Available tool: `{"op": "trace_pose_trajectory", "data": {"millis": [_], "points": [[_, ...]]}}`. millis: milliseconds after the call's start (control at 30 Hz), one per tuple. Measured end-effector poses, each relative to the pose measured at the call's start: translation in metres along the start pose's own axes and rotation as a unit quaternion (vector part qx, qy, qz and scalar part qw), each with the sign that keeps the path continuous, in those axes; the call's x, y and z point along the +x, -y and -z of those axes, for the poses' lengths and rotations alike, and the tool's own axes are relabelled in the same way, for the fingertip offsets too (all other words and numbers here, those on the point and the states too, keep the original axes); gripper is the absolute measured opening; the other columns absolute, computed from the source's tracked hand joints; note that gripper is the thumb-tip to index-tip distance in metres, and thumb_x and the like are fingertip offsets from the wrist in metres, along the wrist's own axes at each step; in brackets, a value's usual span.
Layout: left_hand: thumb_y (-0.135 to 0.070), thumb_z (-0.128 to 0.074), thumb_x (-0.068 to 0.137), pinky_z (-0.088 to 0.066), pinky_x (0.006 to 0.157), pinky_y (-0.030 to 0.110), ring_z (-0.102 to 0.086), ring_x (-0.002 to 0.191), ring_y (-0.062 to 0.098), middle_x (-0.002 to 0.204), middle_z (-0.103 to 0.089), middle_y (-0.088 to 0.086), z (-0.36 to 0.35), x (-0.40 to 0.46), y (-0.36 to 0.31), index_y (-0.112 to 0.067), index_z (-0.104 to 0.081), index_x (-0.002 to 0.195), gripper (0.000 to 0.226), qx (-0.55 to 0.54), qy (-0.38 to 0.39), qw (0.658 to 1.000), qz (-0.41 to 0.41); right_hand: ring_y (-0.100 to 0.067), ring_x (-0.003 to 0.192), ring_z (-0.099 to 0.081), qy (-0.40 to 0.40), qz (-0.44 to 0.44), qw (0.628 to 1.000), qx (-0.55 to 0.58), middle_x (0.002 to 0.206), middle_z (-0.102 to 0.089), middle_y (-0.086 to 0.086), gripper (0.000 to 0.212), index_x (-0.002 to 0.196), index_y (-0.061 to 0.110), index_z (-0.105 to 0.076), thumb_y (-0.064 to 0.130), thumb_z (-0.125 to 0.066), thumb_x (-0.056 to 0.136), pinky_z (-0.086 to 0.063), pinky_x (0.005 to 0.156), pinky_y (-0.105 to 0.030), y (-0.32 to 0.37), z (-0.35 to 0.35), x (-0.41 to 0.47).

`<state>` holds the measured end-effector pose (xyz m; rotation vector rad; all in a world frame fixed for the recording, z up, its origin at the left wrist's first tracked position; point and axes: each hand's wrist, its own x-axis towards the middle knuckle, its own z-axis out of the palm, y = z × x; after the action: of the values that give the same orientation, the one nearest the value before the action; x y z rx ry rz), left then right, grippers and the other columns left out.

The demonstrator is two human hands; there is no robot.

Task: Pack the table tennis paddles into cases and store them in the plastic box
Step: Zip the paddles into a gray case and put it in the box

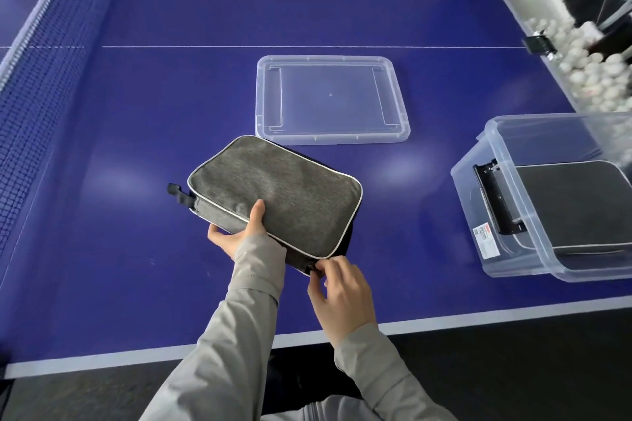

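Blue counter with white lines carries everything, its net running along the far left of the grey case. Clear plastic box stands well to the right of the grey case, near the counter's front edge, with a second case, dark with pale piping, lying flat inside it. Its clear lid lies flat just beyond the grey case, almost touching that case's far edge. A trough of white balls runs along the counter's side, far right of the case. The grey case, fabric with white piping and a dark loop at its left end, is tilted, its near edge lifted off the counter. The left hand grips the case's near long edge, thumb on top and fingers underneath. The right hand pinches the zipper pull at the case's near right corner. No paddle is visible.
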<state>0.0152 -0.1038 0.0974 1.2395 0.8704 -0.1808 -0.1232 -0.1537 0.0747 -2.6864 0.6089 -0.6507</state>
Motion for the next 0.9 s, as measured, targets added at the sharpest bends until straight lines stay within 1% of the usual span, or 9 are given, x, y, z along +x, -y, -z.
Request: {"op": "trace_pose_trajectory", "data": {"millis": [100, 200, 300, 433, 533, 567, 733, 800, 900], "points": [[-0.021, -0.081, 0.069, -0.037, 0.052, 0.019, -0.053, 0.068, 0.004, 0.085, -0.053, -0.008, 0.002, -0.004, -0.001, -0.027, -0.033, 0.133, 0.081, -0.006, -0.008, 1.0, 0.009, -0.02, 0.047, -0.053, 0.012, -0.011, 1.0, 0.011, 0.063, -0.06, -0.001, 0.022, 0.068, 0.011, -0.066, 0.005, -0.084, 0.057, -0.043, 0.044, -0.021, 0.002, 0.006, 0.001], [-0.02, -0.081, 0.069, -0.044, 0.062, 0.025, -0.057, 0.076, 0.013, 0.099, -0.056, -0.001, 0.006, -0.007, -0.002, -0.026, -0.035, 0.133, 0.079, -0.016, -0.016, 1.0, 0.012, -0.02, 0.045, -0.052, 0.022, -0.019, 0.999, 0.037, 0.06, -0.058, -0.001, 0.023, 0.067, 0.01, -0.064, 0.003, -0.084, 0.058, -0.041, 0.043, -0.02, 0.003, 0.012, 0.002], [-0.018, -0.081, 0.069, -0.046, 0.058, 0.024, -0.058, 0.077, 0.015, 0.096, -0.057, -0.002, 0.01, -0.007, -0.005, -0.025, -0.036, 0.132, 0.078, -0.024, -0.009, 1.0, 0.017, -0.02, 0.043, -0.053, 0.028, -0.017, 0.998, 0.059, 0.057, -0.057, -0.002, 0.022, 0.067, 0.008, -0.063, 0.0, -0.083, 0.062, -0.039, 0.04, -0.02, 0.002, 0.018, -0.001], [-0.017, -0.082, 0.068, -0.051, 0.068, 0.031, -0.061, 0.081, 0.019, 0.1, -0.058, 0.0, 0.018, -0.004, -0.005, -0.026, -0.038, 0.131, 0.078, -0.022, -0.005, 0.999, 0.028, -0.02, 0.041, -0.055, 0.022, -0.025, 0.998, 0.058, 0.053, -0.058, -0.001, 0.023, 0.066, 0.006, -0.063, -0.003, -0.083, 0.06, -0.034, 0.035, -0.021, -0.004, 0.026, -0.002], [-0.018, -0.083, 0.066, -0.054, 0.076, 0.039, -0.063, 0.089, 0.024, 0.108, -0.059, 0.004, 0.023, 0.002, -0.007, -0.026, -0.037, 0.132, 0.081, -0.01, 0.0, 1.0, 0.03, -0.023, 0.042, -0.057, 0.003, -0.066, 0.995, 0.07, 0.054, -0.06, -0.003, 0.023, 0.065, 0.004, -0.063, -0.007, -0.082, 0.059, -0.038, 0.036, -0.021, -0.019, 0.034, 0.005], [-0.019, -0.083, 0.066, -0.055, 0.076, 0.039, -0.064, 0.089, 0.024, 0.108, -0.06, 0.004, 0.024, 0.004, -0.008, -0.025, -0.037, 0.132, 0.081, -0.005, 0.001, 1.0, 0.031, -0.023, 0.043, -0.058, 0.003, -0.075, 0.994, 0.075, 0.055, -0.061, -0.004, 0.022, 0.066, 0.003, -0.063, -0.008, -0.081, 0.06, -0.041, 0.037, -0.021, -0.024, 0.036, 0.008], [-0.022, -0.084, 0.065, -0.044, 0.043, 0.018, -0.061, 0.066, 0.013, 0.093, -0.062, 0.001, 0.031, 0.005, -0.008, -0.023, -0.045, 0.124, 0.071, 0.029, 0.032, 0.999, 0.026, -0.024, 0.046, -0.058, 0.005, -0.106, 0.99, 0.094, 0.059, -0.063, -0.008, 0.017, 0.069, 0.001, -0.063, -0.008, -0.077, 0.066, -0.043, 0.043, -0.031, -0.038, 0.036, 0.024], [-0.023, -0.084, 0.063, -0.047, 0.046, 0.02, -0.062, 0.068, 0.016, 0.1, -0.064, 0.005, 0.033, 0.007, -0.01, -0.024, -0.045, 0.123, 0.072, 0.038, 0.043, 0.998, 0.025, -0.027, 0.047, -0.057, 0.001, -0.107, 0.989, 0.102, 0.059, -0.063, -0.009, 0.015, 0.07, 0.0, -0.063, -0.007, -0.076, 0.068, -0.047, 0.043, -0.03, -0.042, 0.036, 0.029], [-0.025, -0.085, 0.062, -0.053, 0.062, 0.03, -0.065, 0.078, 0.022, 0.11, -0.065, 0.007, 0.034, 0.009, -0.014, -0.025, -0.044, 0.126, 0.077, 0.051, 0.057, 0.997, 0.017, -0.028, 0.047, -0.057, -0.003, -0.094, 0.991, 0.099, 0.059, -0.062, -0.01, 0.015, 0.07, -0.001, -0.062, -0.007, -0.076, 0.069, -0.048, 0.044, -0.031, -0.044, 0.036, 0.032]]}}
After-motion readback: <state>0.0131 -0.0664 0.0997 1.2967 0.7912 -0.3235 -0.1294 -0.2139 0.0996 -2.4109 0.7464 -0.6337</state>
